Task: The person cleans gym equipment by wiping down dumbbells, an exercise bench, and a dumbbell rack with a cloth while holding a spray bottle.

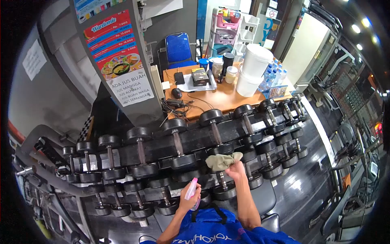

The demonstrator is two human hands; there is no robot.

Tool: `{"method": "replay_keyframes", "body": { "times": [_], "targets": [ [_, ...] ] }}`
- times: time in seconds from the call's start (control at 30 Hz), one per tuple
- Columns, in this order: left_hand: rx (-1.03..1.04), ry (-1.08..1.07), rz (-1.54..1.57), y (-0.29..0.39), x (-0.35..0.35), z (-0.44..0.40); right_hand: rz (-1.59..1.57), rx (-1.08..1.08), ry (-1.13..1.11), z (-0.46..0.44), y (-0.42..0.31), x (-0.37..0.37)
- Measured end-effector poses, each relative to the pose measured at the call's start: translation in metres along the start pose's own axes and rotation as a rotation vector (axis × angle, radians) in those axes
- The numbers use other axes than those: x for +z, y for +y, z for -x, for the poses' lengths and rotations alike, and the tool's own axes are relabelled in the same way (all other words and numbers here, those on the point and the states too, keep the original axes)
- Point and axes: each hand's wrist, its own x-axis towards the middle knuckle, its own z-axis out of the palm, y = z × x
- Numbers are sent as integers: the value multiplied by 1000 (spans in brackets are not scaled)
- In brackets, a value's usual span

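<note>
My left hand (189,199) is wrapped round a pink spray bottle (191,188), low in front of my body. In my right hand (234,171) is a bunched olive-green cloth (221,161), held at the dumbbell rack. The cloth covers part of a dumbbell in the upper row; whether it presses on the metal I cannot tell. Just below it, a lower-row dumbbell (224,191) shows its black head and ribbed handle. To the left of the cloth, an upper-row dumbbell (178,143) lies across the rack with its worn handle bare.
The two-tier rack (156,152) runs across the view, filled with several black dumbbells. Behind it, a wooden desk (189,110) carries white buckets (254,69), water bottles, jars and cables. A grey pillar (138,110) rises back left. Gym machines stand at both sides.
</note>
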Motion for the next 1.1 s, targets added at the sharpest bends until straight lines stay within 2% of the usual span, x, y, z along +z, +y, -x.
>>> {"method": "replay_keyframes", "body": {
  "times": [0.13, 0.27, 0.3, 0.37, 0.53, 0.63, 0.67, 0.7, 0.77, 0.83, 0.93, 1.1],
  "targets": [
    [42, -28, -7, 2, 9, -10, -62, -83, 73, 35, -4, 23],
    [104, -60, -51, 7, 17, -16, -14, -1, 133, -59, 9, -54],
    [103, -69, -66, 8, 18, -16, -24, 67, 153, -67, 17, -49],
    [102, -84, -99, 13, 19, -17, 53, 125, 78, -50, 29, -9],
    [72, -80, -80, 8, 17, -14, 80, 141, -186, -76, 35, -21],
    [87, -60, -77, 9, 16, -16, 74, 188, -20, -50, 8, -6],
    [96, -54, -83, 9, 15, -16, 97, 190, -42, -41, -3, 1],
    [107, -51, -86, 10, 14, -16, 124, 169, 24, -30, -12, 12],
    [127, -46, -92, 12, 12, -16, 126, 106, -72, -44, -28, -6],
    [108, -51, -81, 6, 11, -16, 201, 57, -3, -18, -32, 16],
    [98, -46, -53, 10, 11, -12, 210, -104, 26, -13, -27, 14],
    [105, -38, -42, 6, 9, -5, 199, -282, 208, -21, 4, 13]
  ]
}}
